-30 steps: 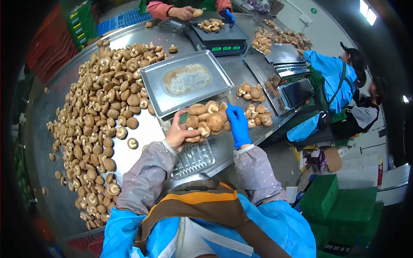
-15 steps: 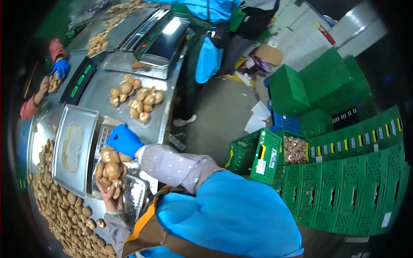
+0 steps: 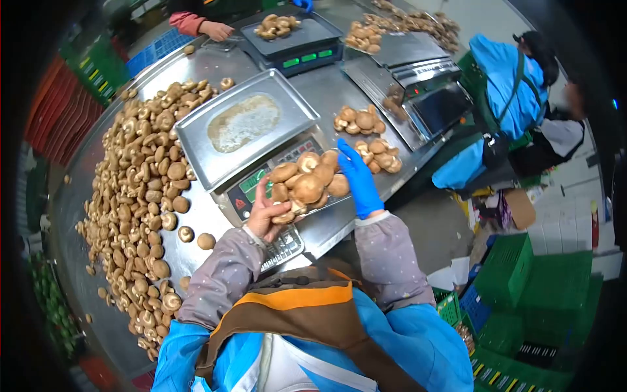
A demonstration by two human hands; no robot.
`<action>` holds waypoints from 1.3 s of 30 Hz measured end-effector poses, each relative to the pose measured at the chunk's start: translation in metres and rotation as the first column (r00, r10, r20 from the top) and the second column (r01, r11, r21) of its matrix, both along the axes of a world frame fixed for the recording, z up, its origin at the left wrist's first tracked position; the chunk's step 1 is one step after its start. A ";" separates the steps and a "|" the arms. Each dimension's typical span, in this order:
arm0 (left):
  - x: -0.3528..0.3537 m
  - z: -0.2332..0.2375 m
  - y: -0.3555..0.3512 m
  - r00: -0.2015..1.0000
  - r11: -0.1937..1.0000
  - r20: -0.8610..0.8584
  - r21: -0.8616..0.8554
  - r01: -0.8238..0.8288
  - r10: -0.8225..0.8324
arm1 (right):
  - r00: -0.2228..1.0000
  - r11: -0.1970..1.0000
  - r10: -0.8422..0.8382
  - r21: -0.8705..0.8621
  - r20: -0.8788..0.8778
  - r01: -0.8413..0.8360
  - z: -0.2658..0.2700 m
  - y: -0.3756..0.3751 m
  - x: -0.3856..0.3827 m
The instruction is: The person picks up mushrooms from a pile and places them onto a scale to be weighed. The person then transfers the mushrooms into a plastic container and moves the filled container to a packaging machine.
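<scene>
Between my two hands is a cluster of brown-capped shiitake mushrooms (image 3: 308,188), over the front of a weighing scale (image 3: 238,204). My left hand (image 3: 264,212), bare, curls its fingers round the cluster's left side and grips a pale-stemmed mushroom. My right hand (image 3: 359,178), in a blue glove, presses against the right side with its fingers stretched out. Behind the cluster, the scale's metal tray (image 3: 196,130) carries only a wet, pale brown stain. The mushrooms partly cover the scale's keypad.
A large heap of loose mushrooms (image 3: 140,176) spreads over the steel table (image 3: 196,261) at left. Two small mushroom piles (image 3: 359,119) lie beyond my right hand. Another scale (image 3: 297,49) bears mushrooms near a co-worker's hand (image 3: 217,30). Green crates (image 3: 516,274) stand at right.
My view has swung toward the table. My right hand has gone from curled over the cluster's far side to stretched along its right side. My left hand still supports the mushrooms.
</scene>
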State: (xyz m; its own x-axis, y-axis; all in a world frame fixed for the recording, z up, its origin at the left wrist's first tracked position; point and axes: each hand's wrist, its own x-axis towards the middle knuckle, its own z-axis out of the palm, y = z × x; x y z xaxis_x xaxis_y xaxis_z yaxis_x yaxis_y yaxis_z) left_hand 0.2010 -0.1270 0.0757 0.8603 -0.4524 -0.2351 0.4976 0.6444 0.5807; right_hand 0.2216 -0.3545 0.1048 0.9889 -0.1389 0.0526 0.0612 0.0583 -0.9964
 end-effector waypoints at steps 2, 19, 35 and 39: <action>0.011 0.017 -0.010 1.000 1.000 0.005 0.013 -0.027 0.027 | 0.999 0.999 0.041 0.033 0.004 -0.041 0.002 -0.010 0.014; 0.314 0.049 -0.146 0.983 0.071 0.085 0.995 -0.074 -0.162 | 0.873 0.994 -0.019 0.088 -0.487 0.071 -0.025 -0.139 0.291; 0.376 -0.035 -0.199 0.994 -0.009 -0.014 1.000 0.014 -0.106 | 0.955 0.620 -0.237 -0.785 -0.180 0.006 -0.160 -0.181 0.393; 0.309 0.002 -0.159 0.895 0.440 0.414 0.844 -0.308 -0.167 | 0.981 0.813 -0.174 -0.550 0.080 0.189 -0.113 -0.153 0.334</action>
